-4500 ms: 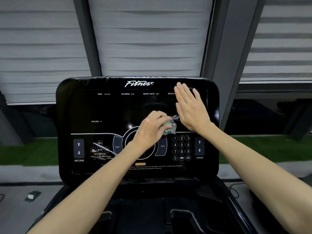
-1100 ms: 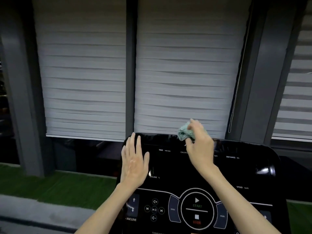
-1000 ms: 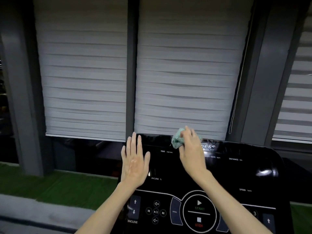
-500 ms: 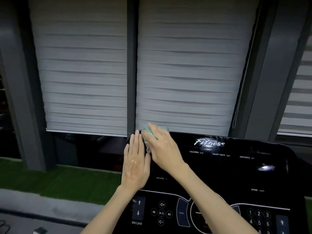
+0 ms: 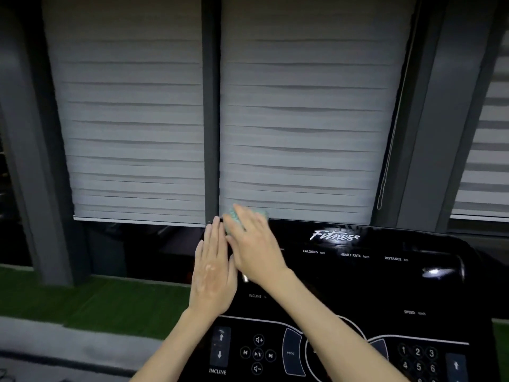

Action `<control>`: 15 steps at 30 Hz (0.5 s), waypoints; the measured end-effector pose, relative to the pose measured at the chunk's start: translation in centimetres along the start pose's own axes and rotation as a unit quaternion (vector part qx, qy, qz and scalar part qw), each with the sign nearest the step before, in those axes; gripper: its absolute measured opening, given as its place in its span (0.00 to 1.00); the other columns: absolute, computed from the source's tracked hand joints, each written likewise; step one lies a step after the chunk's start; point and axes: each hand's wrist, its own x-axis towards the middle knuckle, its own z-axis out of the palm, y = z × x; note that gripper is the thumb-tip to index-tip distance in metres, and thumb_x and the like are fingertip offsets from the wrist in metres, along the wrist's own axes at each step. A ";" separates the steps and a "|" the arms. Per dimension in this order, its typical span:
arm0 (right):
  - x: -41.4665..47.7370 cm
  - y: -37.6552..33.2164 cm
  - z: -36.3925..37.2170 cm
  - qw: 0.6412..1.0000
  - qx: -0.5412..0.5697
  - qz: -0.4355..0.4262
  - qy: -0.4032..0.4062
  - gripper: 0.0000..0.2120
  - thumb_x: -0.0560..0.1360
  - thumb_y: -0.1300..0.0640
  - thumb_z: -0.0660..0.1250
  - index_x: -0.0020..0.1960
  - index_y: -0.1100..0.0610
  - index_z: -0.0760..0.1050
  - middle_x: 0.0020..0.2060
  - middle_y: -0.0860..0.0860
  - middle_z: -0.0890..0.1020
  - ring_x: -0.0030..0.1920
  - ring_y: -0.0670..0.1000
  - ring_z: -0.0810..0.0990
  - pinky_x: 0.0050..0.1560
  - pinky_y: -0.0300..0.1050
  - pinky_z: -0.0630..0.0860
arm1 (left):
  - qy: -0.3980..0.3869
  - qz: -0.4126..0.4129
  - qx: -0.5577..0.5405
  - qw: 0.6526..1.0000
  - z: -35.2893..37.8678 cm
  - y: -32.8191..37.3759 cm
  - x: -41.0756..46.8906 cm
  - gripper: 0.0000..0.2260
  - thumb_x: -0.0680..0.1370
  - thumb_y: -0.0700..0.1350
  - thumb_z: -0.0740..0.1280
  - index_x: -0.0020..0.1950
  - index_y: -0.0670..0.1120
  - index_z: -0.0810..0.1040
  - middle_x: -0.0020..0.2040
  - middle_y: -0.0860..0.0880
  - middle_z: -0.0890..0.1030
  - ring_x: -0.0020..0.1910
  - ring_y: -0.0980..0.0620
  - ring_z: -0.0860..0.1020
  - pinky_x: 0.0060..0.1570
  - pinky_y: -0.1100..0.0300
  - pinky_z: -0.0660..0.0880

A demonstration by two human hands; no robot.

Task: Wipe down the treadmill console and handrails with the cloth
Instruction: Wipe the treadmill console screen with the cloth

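Cloth (image 5: 230, 224), pale green and bunched, at the top left corner of the treadmill console (image 5: 358, 285), under the right hand (image 5: 254, 245).
Head view: the right hand's fingers (image 5: 242, 216) bend over the cloth and hold it against the console's upper edge, with bits of fabric showing on either side of them; the hand is slightly blurred. The left hand (image 5: 213, 274) lies flat just beside it on the console's left edge, fingers straight and close together, holding nothing. On the glossy black panel are the Fitness logo (image 5: 334, 235), the incline buttons (image 5: 219, 346) and a number keypad (image 5: 417, 359). Behind stand grey blinds (image 5: 137, 133) and a strip of green turf (image 5: 96, 301).
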 end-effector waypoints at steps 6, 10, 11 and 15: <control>-2.8 4.8 -3.8 1.000 -0.014 0.026 0.010 0.18 0.73 0.61 0.65 0.63 0.58 0.73 0.63 0.58 0.75 0.58 0.59 0.74 0.63 0.50 0.65 | -0.002 0.024 0.027 0.999 -0.5 1.1 0.8 0.29 0.79 0.50 0.50 0.78 0.39 0.55 0.79 0.42 0.54 0.78 0.43 0.52 0.74 0.49 0.53; -8.0 11.7 -7.5 0.994 -0.032 0.094 0.046 0.17 0.76 0.60 0.61 0.63 0.62 0.75 0.63 0.60 0.76 0.59 0.59 0.74 0.63 0.53 0.68 | -0.015 0.095 0.040 0.995 0.5 4.4 2.8 0.27 0.80 0.49 0.51 0.77 0.39 0.57 0.78 0.44 0.55 0.77 0.45 0.54 0.73 0.52 0.51; -9.1 13.1 -8.3 0.992 -0.035 0.110 0.054 0.17 0.77 0.59 0.59 0.64 0.62 0.74 0.63 0.60 0.76 0.61 0.59 0.73 0.63 0.55 0.69 | -0.021 0.106 0.047 0.993 0.7 5.2 3.5 0.26 0.80 0.49 0.50 0.77 0.39 0.57 0.78 0.44 0.56 0.77 0.45 0.54 0.73 0.54 0.50; -9.8 14.4 -8.6 0.976 -0.032 0.188 0.103 0.17 0.78 0.57 0.56 0.61 0.64 0.76 0.61 0.61 0.77 0.61 0.59 0.73 0.61 0.62 0.71 | -0.058 0.126 0.070 0.988 0.9 6.7 4.4 0.28 0.81 0.53 0.44 0.78 0.41 0.57 0.77 0.44 0.61 0.77 0.45 0.56 0.76 0.54 0.50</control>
